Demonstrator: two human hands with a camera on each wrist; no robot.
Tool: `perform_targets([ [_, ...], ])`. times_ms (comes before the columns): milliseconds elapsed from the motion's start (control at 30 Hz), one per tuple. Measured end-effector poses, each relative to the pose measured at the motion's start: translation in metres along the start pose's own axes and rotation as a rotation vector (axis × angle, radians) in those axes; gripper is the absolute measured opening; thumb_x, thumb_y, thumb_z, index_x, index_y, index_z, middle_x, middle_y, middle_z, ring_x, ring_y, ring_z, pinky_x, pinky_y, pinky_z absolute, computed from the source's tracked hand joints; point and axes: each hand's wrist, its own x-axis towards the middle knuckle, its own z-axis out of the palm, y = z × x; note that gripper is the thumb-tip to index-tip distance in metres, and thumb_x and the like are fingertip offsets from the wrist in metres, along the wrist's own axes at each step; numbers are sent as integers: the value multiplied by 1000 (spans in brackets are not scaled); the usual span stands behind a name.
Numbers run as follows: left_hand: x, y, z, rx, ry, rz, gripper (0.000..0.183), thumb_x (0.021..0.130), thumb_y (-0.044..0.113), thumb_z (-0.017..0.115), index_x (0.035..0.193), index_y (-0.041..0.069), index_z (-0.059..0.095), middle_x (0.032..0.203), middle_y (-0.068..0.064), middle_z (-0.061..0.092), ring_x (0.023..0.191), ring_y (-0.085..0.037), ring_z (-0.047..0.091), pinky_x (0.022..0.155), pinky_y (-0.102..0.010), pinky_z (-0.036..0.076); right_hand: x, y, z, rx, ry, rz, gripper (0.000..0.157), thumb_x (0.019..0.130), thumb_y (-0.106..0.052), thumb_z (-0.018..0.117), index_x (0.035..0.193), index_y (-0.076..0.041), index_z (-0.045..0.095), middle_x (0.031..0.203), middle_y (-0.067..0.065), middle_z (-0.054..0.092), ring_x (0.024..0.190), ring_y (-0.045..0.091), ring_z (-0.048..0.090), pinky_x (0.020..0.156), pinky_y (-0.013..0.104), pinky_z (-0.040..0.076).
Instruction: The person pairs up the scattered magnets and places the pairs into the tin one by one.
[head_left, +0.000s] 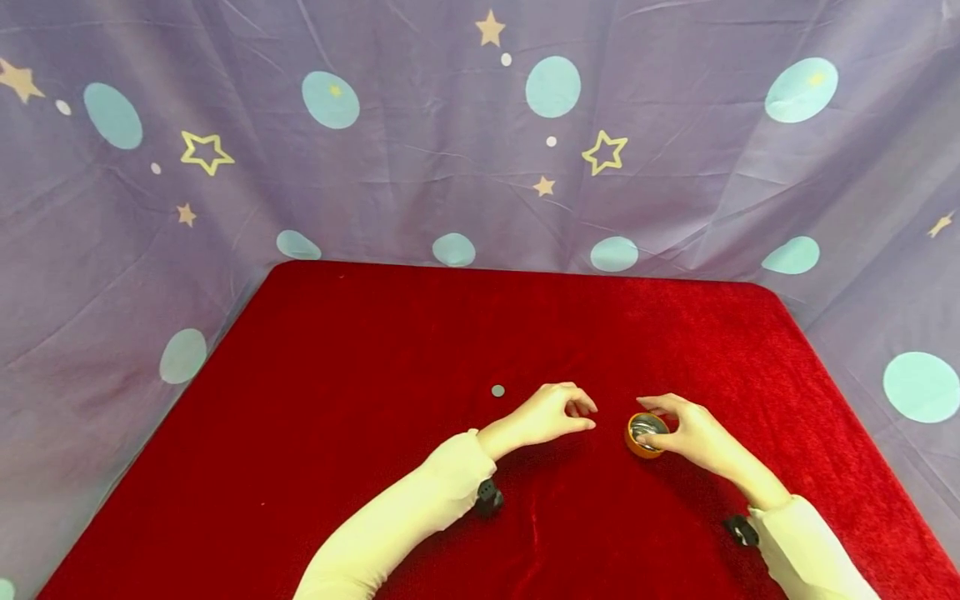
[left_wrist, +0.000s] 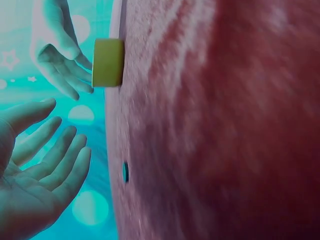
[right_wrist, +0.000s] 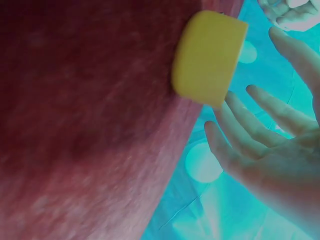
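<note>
A small round yellow container (head_left: 640,450) with a shiny, silvery inside stands upright on the red cloth, right of centre. My right hand (head_left: 696,431) hovers around its far and right side, thumb over the rim in the head view; the right wrist view shows its fingers loosely extended beside the yellow wall (right_wrist: 209,59), not gripping it. To the left, my left hand (head_left: 547,414) hangs above the cloth, fingers loosely bent and holding nothing. In the left wrist view its palm (left_wrist: 37,175) faces the container's side. What lies inside the container is too small to tell.
A small flat greenish-grey disc (head_left: 498,390) lies on the red cloth (head_left: 360,367) beyond my left wrist. A purple curtain (head_left: 420,150) with stars and dots surrounds the table at the back and sides. Dark wrist devices (head_left: 489,497) sit under the sleeves.
</note>
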Motion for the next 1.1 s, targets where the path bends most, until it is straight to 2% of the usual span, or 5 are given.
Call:
perform_targets([
  [200,-10,-12,-8,-7,36,-30,20,82,14,67,98,2,67,93,-7,65,81,-16,62,71,-16,46,12,-8,4,6,32,-38,44,77,-18,73,112,5,60,108,18,62,95,32,59,78,44,48],
  [533,-26,-29,-24,3,107,-48,20,81,11,67,97,-1,66,90,-10,62,83,-21,61,69,-18,46,35,-22,21,53,-6,-59,39,80,-11,69,112,7,58,109,21,61,96,34,59,79,47,48],
  [767,-36,-39,-35,24,124,-107,22,82,12,67,100,0,65,94,-9,61,87,-23,60,74,-24,48,46,-30,30,75,-13,-62,37,80,-8,67,112,8,58,109,22,60,97,35,58,81,48,48],
  [1100,-48,-53,-45,-1,135,-180,24,82,10,66,103,-1,63,98,-10,59,90,-26,58,76,-31,49,57,-34,42,82,-4,-44,34,79,-6,67,110,8,59,105,21,61,94,35,59,80,46,48],
])
